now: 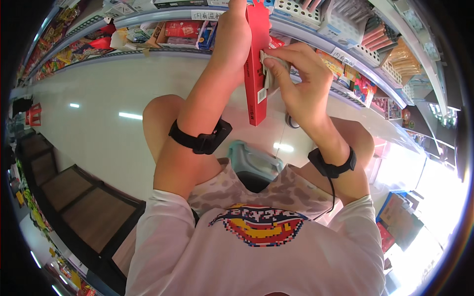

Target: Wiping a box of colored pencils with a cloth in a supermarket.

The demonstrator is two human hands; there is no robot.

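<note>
A long, narrow red cardboard box [256,101] with a barcode label stands nearly vertical in the picture, its lower end over the floor. My left hand [234,39] grips the upper part of this box from its left side; the fingers behind it are mostly hidden. My right hand [305,79] pinches a pale, crumpled cloth or tissue [271,72] between thumb and fingers. That cloth presses against the box's right side, above the barcode. Black straps with small devices circle both forearms.
Store shelves [159,51] packed with boxed goods and packets curve across the front. White perforated baskets [296,13] sit at upper right. Between my knees is a grey-green plastic stool or container [255,157]. A dark-framed rack [85,199] stands at left, a red basket [34,114] beyond it.
</note>
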